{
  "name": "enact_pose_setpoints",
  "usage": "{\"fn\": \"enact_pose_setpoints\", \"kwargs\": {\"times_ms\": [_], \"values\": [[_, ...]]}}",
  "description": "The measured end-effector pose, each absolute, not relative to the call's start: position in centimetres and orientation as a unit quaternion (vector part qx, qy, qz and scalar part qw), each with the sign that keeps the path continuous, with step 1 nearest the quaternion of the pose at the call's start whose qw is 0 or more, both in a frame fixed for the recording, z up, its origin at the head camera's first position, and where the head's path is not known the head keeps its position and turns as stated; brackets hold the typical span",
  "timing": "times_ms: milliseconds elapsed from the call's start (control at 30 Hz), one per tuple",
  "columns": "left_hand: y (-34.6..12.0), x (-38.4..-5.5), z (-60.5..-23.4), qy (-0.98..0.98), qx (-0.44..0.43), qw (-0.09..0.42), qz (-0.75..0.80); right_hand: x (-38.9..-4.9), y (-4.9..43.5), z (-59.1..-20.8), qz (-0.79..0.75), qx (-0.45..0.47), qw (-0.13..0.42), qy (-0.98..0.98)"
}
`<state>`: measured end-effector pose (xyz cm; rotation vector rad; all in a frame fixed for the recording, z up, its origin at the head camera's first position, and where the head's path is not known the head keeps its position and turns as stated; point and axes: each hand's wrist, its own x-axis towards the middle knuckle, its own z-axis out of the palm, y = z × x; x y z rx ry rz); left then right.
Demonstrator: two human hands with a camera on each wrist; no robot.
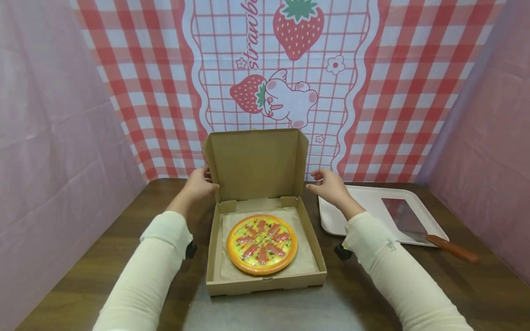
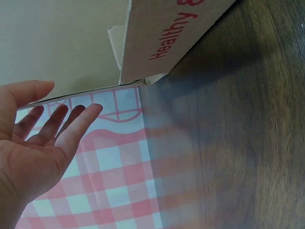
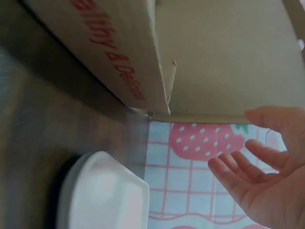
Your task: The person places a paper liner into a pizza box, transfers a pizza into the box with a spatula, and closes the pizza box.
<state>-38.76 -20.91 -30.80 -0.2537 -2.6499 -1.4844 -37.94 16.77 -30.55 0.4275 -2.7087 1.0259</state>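
Observation:
An open cardboard pizza box (image 1: 266,281) stands on the table, its lid (image 1: 256,165) raised upright at the back. Inside, a round pizza (image 1: 262,246) with an orange rim and pink topping pieces lies on brown paper (image 1: 232,272). My left hand (image 1: 198,185) is at the lid's left side, thumb right at its edge; in the left wrist view its fingers (image 2: 78,126) are spread apart from the thumb. On the other side, my right hand (image 1: 329,186) is held a little off the lid's right edge, with fingers loosely bent and nothing between them.
To the right, a white tray (image 1: 360,195) carries a broad metal blade (image 1: 403,216) whose wooden handle (image 1: 453,248) sticks out over the tray's edge. A strawberry-and-check cloth (image 1: 161,92) hangs behind the table, and pink curtains (image 1: 62,138) flank it. A grey mat (image 1: 269,312) lies in front of the box.

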Motion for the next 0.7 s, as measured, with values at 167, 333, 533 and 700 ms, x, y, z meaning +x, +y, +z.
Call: {"fn": "enact_pose_setpoints", "kwargs": {"times_ms": [167,333,533,700], "values": [[-20.7,-38.5,-30.7,-0.88,-0.071,0.051,-0.466,-40.0,16.2,-30.5,0.361,0.156,0.081,-0.916],[-20.3,-38.4,-30.5,-0.885,-0.067,0.062,-0.457,-40.9,15.7,-30.6,0.364,0.155,0.076,-0.915],[-20.1,-38.5,-30.5,-0.896,-0.06,0.096,-0.429,-41.3,14.7,-30.9,0.342,0.176,0.1,-0.918],[-19.8,-38.5,-30.5,-0.919,-0.046,0.128,-0.37,-41.6,13.9,-31.2,0.314,0.183,0.156,-0.919]]}}
